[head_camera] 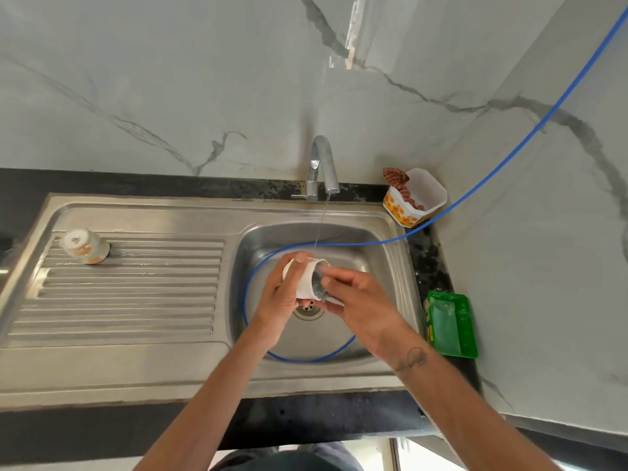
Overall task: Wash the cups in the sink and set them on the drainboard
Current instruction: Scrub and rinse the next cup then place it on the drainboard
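Observation:
Over the steel sink basin (pixel 380 273), my left hand (pixel 282 297) grips a white cup (pixel 306 278) tipped on its side, its mouth facing right. My right hand (pixel 356 300) pushes a grey scrubber (pixel 319 287) into the cup's mouth, fingers pinched on it. Water runs in a thin stream from the chrome tap (pixel 323 168) and falls just behind the cup. A second cup (pixel 85 245), white with an orange pattern, stands upside down at the far left of the ribbed drainboard (pixel 136 287).
A blue hose (pixel 503 164) comes down from the upper right and loops inside the basin. A white tub (pixel 416 198) with scrub pads sits behind the basin on the right. A green soap dish (pixel 450 322) lies on the dark counter to the right.

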Available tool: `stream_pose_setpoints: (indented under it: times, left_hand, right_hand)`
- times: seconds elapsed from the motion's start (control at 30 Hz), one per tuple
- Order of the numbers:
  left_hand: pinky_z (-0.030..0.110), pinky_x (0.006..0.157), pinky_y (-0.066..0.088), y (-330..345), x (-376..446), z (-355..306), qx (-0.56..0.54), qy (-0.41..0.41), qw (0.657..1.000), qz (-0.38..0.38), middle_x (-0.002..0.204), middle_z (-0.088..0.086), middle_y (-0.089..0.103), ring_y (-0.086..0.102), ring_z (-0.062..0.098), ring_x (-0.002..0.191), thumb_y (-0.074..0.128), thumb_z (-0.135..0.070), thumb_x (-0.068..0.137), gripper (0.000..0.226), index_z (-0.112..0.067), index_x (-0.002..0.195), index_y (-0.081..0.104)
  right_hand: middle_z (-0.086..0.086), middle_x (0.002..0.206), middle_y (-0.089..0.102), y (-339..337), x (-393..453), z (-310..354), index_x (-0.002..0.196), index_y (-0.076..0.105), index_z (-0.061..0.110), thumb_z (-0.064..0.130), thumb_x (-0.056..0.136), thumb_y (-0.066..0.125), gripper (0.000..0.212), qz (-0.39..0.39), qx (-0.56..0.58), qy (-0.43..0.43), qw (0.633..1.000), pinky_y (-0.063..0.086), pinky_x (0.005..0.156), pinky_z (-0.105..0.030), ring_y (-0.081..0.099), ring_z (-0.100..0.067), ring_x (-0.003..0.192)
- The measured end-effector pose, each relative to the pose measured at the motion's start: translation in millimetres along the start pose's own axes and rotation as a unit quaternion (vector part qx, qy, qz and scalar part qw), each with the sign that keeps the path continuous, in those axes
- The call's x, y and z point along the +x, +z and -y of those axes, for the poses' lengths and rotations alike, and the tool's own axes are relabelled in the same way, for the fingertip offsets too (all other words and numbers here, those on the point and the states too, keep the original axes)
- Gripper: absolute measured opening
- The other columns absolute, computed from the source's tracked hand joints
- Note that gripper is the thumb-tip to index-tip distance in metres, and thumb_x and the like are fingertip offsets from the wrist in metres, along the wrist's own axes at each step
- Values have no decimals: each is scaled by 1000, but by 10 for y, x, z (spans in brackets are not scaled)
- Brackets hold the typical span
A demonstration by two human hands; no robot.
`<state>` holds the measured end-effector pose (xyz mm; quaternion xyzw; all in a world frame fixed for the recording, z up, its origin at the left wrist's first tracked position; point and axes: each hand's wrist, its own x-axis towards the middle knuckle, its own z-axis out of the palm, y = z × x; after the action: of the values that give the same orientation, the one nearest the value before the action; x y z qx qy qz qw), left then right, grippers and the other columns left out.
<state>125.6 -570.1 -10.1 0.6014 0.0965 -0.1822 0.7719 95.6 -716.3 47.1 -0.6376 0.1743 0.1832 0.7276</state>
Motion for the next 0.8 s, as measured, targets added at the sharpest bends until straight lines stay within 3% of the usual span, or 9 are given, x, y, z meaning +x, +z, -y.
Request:
stream_pose_setpoints:
  times: [0.1,0.17,0.33,0.43,0.53,0.6,0.7,0.73,0.8]
  left_hand:
    - [40,73,52,-61,-30,34,-82,-34,996,-11,106,12,70,65,27,93,65,-57,91,59,-8,124,65]
    - [33,70,57,-57,-30,98,-116,-66,990,-33,105,8,72,69,20,91,63,-55,97,48,-13,118,69]
    - [32,69,51,93,-30,270,-149,-116,978,-90,97,7,76,70,18,83,60,-60,91,42,-24,101,77]
    - [37,79,52,209,-17,323,-129,-92,985,-73,100,11,74,68,23,91,60,-60,92,51,-15,110,74]
    - [39,85,51,243,4,309,-109,-91,989,-37,108,18,71,65,30,102,55,-58,98,63,-3,123,69]
    - [33,80,55,180,66,179,-112,-140,984,-8,101,16,73,69,27,96,56,-57,100,62,0,115,73]
    - [27,53,48,37,166,-131,-18,-256,966,14,67,8,66,64,19,57,64,-52,98,42,-12,87,70]
    - [24,48,40,-21,198,-214,49,-288,956,32,61,7,63,57,18,47,65,-54,96,42,-14,85,67]
    - [19,40,31,-144,232,-310,176,-322,927,80,59,9,61,48,16,39,63,-66,92,50,-16,88,65]
  right_hand:
    - [-24,116,75,53,14,-18,116,73,2,-1,99,63,20,-56,201,90,974,54,105,-56,72,-33,102]
    - [-20,113,77,-3,28,-78,113,73,3,-1,99,62,19,-93,229,84,965,57,99,-53,74,-30,97]
    - [11,97,80,-144,-5,-193,98,77,24,2,99,63,26,-212,-51,-108,970,57,82,-19,74,-4,93]
    - [10,87,76,0,-21,-275,95,75,25,9,100,57,25,-143,-195,-121,963,56,73,-26,70,-4,78]
    - [-9,86,66,159,-30,-206,91,64,15,18,92,48,16,-71,-182,-43,980,52,76,-49,62,-28,81]
    - [-4,82,57,192,-54,-123,92,55,15,22,88,49,10,-18,-191,-30,981,47,71,-38,53,-18,73]
    - [7,97,59,131,-126,-148,113,51,21,21,89,57,25,91,-387,-106,911,42,74,-22,51,-2,76]
    - [5,113,61,61,-107,-200,125,49,22,24,87,57,39,129,-465,-138,865,44,92,-28,55,-2,94]
    - [0,148,50,-107,-7,-289,150,36,21,26,88,59,66,192,-640,-197,718,18,127,-52,44,-14,139]
